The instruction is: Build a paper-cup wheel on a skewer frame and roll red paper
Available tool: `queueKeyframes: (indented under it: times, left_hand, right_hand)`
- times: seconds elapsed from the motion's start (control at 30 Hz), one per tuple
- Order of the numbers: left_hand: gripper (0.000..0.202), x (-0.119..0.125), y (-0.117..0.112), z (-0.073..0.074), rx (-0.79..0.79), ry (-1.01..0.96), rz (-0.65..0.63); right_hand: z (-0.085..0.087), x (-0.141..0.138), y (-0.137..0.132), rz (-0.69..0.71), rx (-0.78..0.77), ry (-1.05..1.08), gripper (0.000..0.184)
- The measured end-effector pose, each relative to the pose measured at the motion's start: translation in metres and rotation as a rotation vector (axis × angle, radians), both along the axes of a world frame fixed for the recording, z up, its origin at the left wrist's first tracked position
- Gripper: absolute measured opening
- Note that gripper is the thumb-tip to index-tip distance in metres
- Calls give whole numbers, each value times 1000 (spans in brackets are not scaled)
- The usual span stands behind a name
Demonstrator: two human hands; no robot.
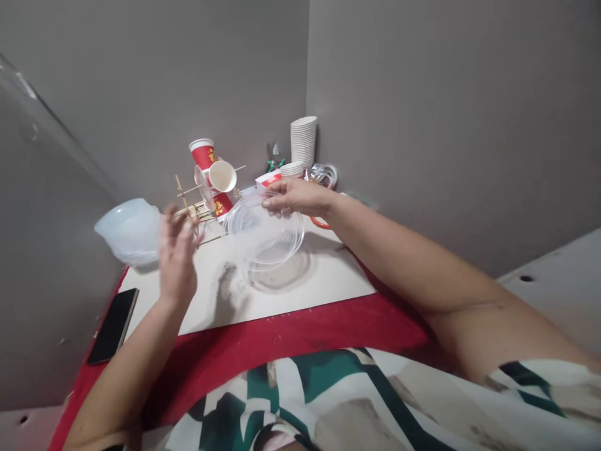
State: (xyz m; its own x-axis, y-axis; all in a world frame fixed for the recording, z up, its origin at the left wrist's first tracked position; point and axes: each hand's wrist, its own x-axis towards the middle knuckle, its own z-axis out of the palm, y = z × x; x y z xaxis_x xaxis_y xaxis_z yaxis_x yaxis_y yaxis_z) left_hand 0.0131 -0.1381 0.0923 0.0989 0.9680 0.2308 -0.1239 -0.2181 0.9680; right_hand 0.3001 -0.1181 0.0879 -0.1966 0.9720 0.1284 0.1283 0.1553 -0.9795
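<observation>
Pinching the near-top rim of several round, clear plastic discs (263, 237), the right hand (300, 197) has its thumb and fingers closed narrowly on the edge. The discs are held above a white rectangular board (333, 272), their shadow falling on it; take them as the clock's centre. At nine o'clock the left hand (177, 250) is raised with its fingers spread loosely, though motion blur makes it hard to tell whether a fingertip brushes anything. Just past it, also at nine, sits a pale, translucent plastic bundle (131, 228). At ten, red-and-white paper cups (203, 156) are grouped with a frame of thin wooden sticks (201, 212). Green-handled metal pliers (276, 161) are at twelve, and a tall stack of white paper cups (303, 143) stands at one. A black flat phone (113, 327) lies at eight, and red cloth (291, 326) shows at six.
</observation>
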Motion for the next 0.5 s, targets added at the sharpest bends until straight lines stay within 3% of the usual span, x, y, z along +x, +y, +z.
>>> queueKeyframes:
  times: [0.07, 0.13, 0.2, 0.33, 0.5]
  left_hand:
    - [41, 4, 6, -11, -273, -11, -137]
    - [48, 6, 16, -24, -555, -25, -350]
    - [53, 5, 24, -36, -672, -60, -468]
    - [50, 1, 31, -55, -681, -126, -404]
    - [47, -1, 36, -75, -664, -152, -246]
  right_hand:
    - [-8, -21, -5, 57, -3, 68, 19]
    - [-18, -37, -7, 53, -28, 118, 17]
    - [-28, -49, -6, 6, -88, 156, 17]
    - [-48, -63, 0, -89, -178, 215, 16]
    - [-66, -62, 7, -215, -166, 264, 15]
